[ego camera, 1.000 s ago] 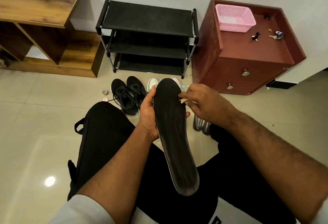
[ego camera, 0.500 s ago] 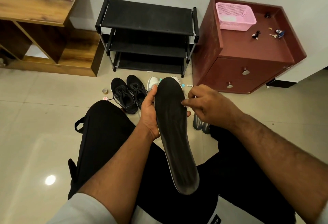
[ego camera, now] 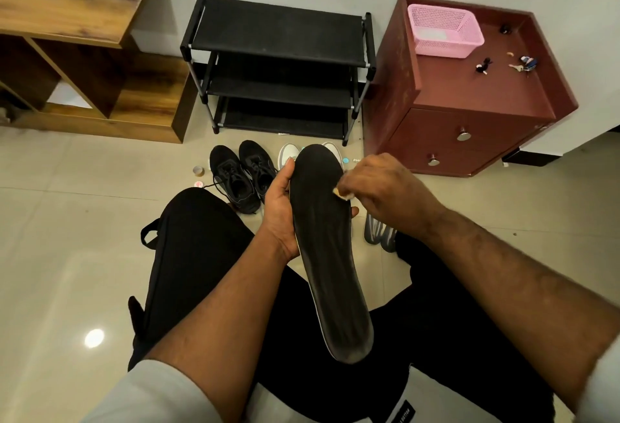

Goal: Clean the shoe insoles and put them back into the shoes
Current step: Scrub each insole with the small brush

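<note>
2 hands (ego camera: 280, 208) (ego camera: 382, 192) on black insole (ego camera: 322, 221)

A long black foam insole (ego camera: 327, 248) with a pale edge is held up over the person's lap, toe end pointing away and heel end nearest the camera, its dark top face showing faint wear marks. The left hand (ego camera: 280, 209) grips its left edge near the toe half, while the right hand (ego camera: 385, 194) pinches a small cream-coloured wipe (ego camera: 343, 193) against its right edge. On the tiled floor beyond — close to the insole's toe — stands a pair of black lace-up sneakers (ego camera: 242, 176), side by side, openings up.
</note>
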Tool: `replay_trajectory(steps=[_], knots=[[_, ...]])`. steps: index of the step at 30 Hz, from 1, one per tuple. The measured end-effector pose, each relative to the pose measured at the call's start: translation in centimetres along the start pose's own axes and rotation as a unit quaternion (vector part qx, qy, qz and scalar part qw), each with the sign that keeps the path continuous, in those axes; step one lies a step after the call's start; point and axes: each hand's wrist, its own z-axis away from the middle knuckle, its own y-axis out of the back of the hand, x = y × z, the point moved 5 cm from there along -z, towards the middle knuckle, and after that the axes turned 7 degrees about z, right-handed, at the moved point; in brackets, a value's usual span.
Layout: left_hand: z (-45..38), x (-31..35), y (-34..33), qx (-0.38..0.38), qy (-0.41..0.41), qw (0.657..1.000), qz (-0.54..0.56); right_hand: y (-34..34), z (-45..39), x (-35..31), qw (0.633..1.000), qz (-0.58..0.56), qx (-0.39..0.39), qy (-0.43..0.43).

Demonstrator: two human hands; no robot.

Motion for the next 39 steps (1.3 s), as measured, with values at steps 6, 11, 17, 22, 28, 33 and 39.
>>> replay_trajectory(steps=[6, 11, 17, 22, 28, 33, 39], knots=[[0.0, 0.1, -0.2, 0.006, 0.000, 1.000, 0.003, 2.3, 0.5, 0.9, 0.999, -0.011, 0.031, 0.001], [0.1, 0.0, -0.3, 0.009, -0.002, 1.000, -0.008, 0.2, -1.0, -0.2, 0.999, -0.005, 0.032, 0.008], [0.0, 0.3, 0.3, 0.033, -0.029, 0.999, -0.013, -0.6, 1.3, -0.2, 0.999, -0.018, -0.035, 0.023], [0.1, 0.1, -0.4, -0.004, -0.013, 1.000, -0.027, 0.7, 0.7, 0.7, 0.994, -0.061, 0.066, -0.060], [0.2, 0.3, -0.1, -0.003, -0.010, 1.000, -0.010, -1.5, 2.3, -1.6, 0.999, -0.036, -0.013, -0.028], [-0.4, 0.1, 0.3, 0.006, 0.005, 1.000, 0.008, -2.2, 3.8, -2.7, 0.999, -0.046, 0.005, -0.027], [0.5, 0.0, 0.1, 0.049, -0.012, 0.998, -0.024, -0.7, 0.1, 0.0, 0.993, 0.000, 0.089, -0.082]])
